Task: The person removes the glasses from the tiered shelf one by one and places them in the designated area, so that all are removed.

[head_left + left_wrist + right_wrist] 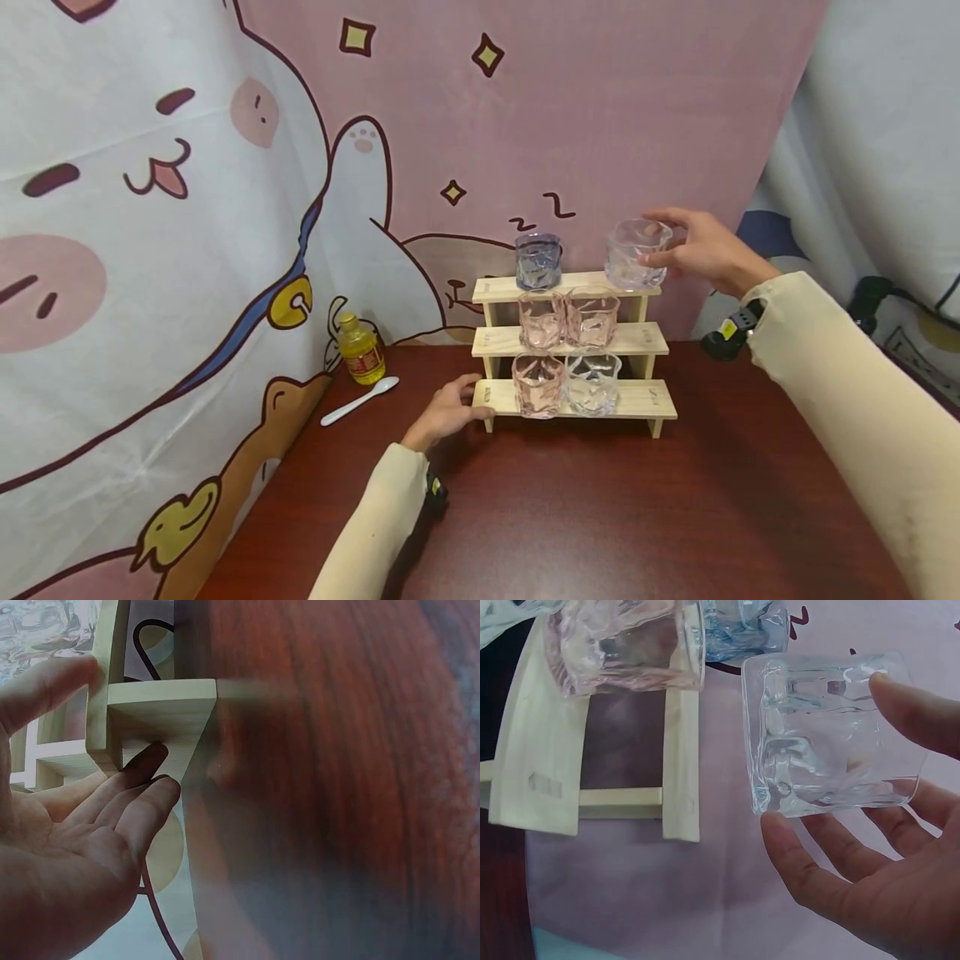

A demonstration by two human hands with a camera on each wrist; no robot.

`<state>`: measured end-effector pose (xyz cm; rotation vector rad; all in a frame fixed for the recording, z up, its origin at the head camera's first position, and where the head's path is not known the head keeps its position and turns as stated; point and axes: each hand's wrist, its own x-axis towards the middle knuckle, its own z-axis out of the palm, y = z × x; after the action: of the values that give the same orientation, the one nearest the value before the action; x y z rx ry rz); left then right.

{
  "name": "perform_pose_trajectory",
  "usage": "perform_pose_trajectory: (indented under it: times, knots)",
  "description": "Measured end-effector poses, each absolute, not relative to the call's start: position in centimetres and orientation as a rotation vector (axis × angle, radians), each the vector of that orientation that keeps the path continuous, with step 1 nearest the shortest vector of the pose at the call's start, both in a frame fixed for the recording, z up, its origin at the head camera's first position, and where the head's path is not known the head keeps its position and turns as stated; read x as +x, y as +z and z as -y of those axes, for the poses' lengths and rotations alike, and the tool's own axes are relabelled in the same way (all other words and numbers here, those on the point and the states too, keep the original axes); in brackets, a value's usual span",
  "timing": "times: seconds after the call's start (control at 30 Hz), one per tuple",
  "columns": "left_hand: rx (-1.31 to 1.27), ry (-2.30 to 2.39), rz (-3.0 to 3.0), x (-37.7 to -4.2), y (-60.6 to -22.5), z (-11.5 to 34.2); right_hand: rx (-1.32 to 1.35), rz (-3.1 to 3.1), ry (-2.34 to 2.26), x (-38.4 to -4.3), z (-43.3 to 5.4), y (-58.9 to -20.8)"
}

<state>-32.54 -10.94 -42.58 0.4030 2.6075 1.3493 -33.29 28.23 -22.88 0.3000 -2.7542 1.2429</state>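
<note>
A three-tier wooden stand (pixel 645 400) carries several drinking glasses. My right hand (pixel 701 246) holds a clear glass (pixel 630 258) by its side at the right end of the top tier, thumb on one side and fingers on the other. In the right wrist view this glass (pixel 817 742) lies beyond the top board's edge. My left hand (pixel 450 408) grips the left end of the bottom tier; in the left wrist view the thumb (pixel 52 690) lies on the board and the fingers reach beneath it. A blue glass (pixel 538 262) stands on the top tier's left part.
Two pink glasses (pixel 542 321) stand on the middle tier. On the bottom one are a pink glass (pixel 538 387) and a clear tumbler (pixel 592 385). To the left, a yellow bottle (pixel 362 350) and a white spoon (pixel 360 402) rest on the dark red table (pixel 570 508). A printed cloth hangs behind.
</note>
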Motion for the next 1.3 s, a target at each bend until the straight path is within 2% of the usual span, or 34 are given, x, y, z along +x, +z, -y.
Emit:
perform_pose_trajectory:
  times: [1.3]
  knots:
    - [0.419, 1.381, -2.599, -32.5, -42.8, 11.0, 0.112, 2.826, 1.237, -30.1, -36.6, -30.4]
